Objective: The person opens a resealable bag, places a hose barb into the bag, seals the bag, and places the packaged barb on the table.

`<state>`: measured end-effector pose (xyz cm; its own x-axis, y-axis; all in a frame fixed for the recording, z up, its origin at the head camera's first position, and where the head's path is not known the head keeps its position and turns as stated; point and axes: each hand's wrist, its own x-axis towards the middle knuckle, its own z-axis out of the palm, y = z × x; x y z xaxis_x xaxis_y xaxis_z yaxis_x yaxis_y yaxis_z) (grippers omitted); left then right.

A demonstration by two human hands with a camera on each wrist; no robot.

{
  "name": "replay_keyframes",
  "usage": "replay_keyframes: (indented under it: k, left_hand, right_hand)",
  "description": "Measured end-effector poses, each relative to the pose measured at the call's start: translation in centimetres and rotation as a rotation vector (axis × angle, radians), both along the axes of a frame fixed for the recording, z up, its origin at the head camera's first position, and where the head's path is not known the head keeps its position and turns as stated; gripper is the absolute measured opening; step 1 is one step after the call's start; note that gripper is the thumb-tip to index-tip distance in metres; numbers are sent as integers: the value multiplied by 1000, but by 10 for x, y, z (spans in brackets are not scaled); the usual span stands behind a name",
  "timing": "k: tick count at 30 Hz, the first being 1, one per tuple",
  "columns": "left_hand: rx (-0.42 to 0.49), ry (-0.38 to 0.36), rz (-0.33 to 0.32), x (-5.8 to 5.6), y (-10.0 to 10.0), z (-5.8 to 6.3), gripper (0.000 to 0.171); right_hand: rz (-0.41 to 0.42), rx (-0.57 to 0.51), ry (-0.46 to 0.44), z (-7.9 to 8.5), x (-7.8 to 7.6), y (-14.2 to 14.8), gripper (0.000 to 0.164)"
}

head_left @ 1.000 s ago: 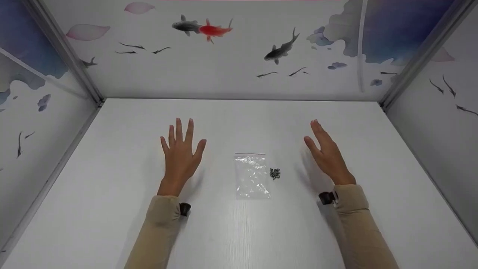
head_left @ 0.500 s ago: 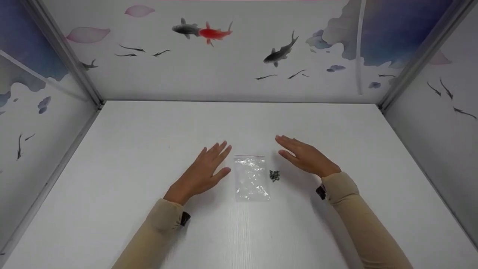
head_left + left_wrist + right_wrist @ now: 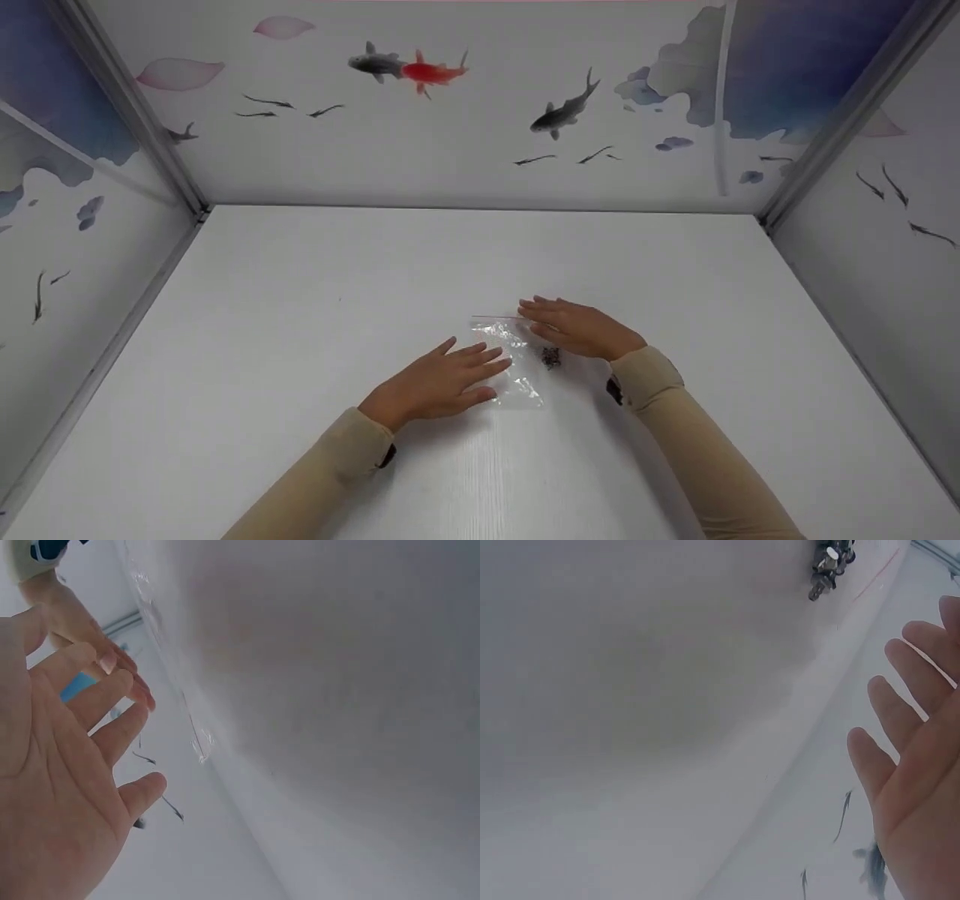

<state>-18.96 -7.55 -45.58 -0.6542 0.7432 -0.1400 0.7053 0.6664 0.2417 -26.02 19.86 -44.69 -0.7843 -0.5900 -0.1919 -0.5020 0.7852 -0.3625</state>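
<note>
A clear zip-lock plastic bag (image 3: 517,386) lies flat on the white table, its red-lined seal toward the back. Just right of it sits a small heap of dark metal pieces (image 3: 551,358), which look like small screws or nuts; the right wrist view shows these metal pieces (image 3: 831,568) as shiny. My left hand (image 3: 442,380) hovers over the bag's left side, fingers spread, holding nothing. Above the bag's upper right corner and the heap is my right hand (image 3: 581,328), fingers extended, palm down, also without anything in it. Part of the bag is hidden beneath both hands.
The white table (image 3: 300,262) is enclosed by a back wall (image 3: 480,172) and side walls printed with fish and petals. Metal posts (image 3: 176,161) stand at the back corners.
Both hands have come inward from either side of the bag until they are above it. The left hand has turned to point rightward, the right hand leftward. Bag and metal heap stay put.
</note>
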Motion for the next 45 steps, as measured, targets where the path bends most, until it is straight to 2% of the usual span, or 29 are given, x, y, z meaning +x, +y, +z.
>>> replay_keyframes:
  k: [5, 12, 20, 29, 37, 41, 45]
  left_hand:
    - [-44, -25, -28, 2, 5, -1, 53]
    - [-76, -56, -15, 5, 6, -1, 51]
    - [-91, 10, -40, 5, 1, -2, 46]
    - [-66, 33, -26, 4, -5, -1, 43]
    - [-66, 6, 11, 1, -11, 1, 44]
    - [-27, -37, 56, -1, -16, -1, 43]
    - [1, -43, 92, -6, -22, -3, 42]
  right_hand:
    - [0, 9, -40, -5, -1, -10, 51]
    - [19, 27, -41, -6, -2, -18, 49]
    - [51, 65, -24, -6, -1, -20, 47]
    - [83, 68, 0, -9, -2, -18, 44]
    - [76, 76, -6, -11, 1, -16, 46]
    - [62, 77, -16, -11, 5, -18, 46]
    - [86, 83, 13, -12, 9, -19, 42]
